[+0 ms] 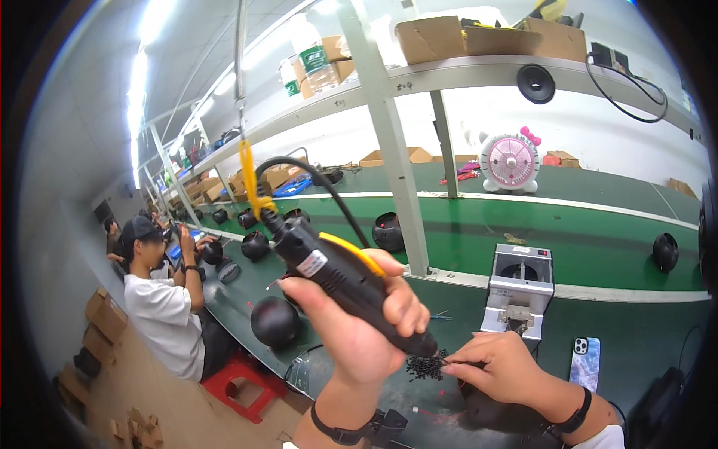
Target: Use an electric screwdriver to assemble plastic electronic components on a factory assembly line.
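My left hand (351,325) is wrapped around a black electric screwdriver (321,273) with a yellow lever, which hangs from a yellow cord and tilts down to the right. Beside the screwdriver's tip, the thumb and fingers of my right hand (505,367) are pinched together; whatever they hold is too small to make out. A heap of small black screws (425,367) lies on the dark green bench just below the tip. Under my right hand sits a dark rounded housing (493,408), partly covered by the hand and wrist.
A silver screw feeder (520,288) stands behind my right hand, with a phone (585,364) to its right. Round black housings (275,323) sit along the bench at left. A co-worker (164,307) sits by a red stool (243,385). A shelf post (393,165) rises ahead.
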Demonstrator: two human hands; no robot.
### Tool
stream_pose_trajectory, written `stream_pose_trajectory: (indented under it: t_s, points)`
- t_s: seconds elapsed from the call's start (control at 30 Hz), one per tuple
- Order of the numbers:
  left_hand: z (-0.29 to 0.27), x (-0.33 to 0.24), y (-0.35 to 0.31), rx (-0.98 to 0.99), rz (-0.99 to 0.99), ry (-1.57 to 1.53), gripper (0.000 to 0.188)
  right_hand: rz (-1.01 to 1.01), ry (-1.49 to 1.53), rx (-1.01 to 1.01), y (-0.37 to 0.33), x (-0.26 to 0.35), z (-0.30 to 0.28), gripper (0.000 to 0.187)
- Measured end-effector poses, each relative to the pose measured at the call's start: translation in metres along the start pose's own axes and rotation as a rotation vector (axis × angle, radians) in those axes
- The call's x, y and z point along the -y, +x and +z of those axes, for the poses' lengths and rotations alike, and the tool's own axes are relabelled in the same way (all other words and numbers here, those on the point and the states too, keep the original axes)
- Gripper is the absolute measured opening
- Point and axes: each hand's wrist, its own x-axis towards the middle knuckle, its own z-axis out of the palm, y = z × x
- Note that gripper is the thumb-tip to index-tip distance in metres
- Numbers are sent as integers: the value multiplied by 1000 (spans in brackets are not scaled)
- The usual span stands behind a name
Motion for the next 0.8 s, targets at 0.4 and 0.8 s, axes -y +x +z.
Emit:
stream_pose_trajectory:
  t_s: [0.4, 0.8]
  points:
    - [-1, 9, 3, 107, -14, 113, 102, -85, -112, -107, 2, 4, 8, 17]
    - [1, 16, 6, 133, -39, 90, 105, -84, -120, -90, 4, -3, 2, 21]
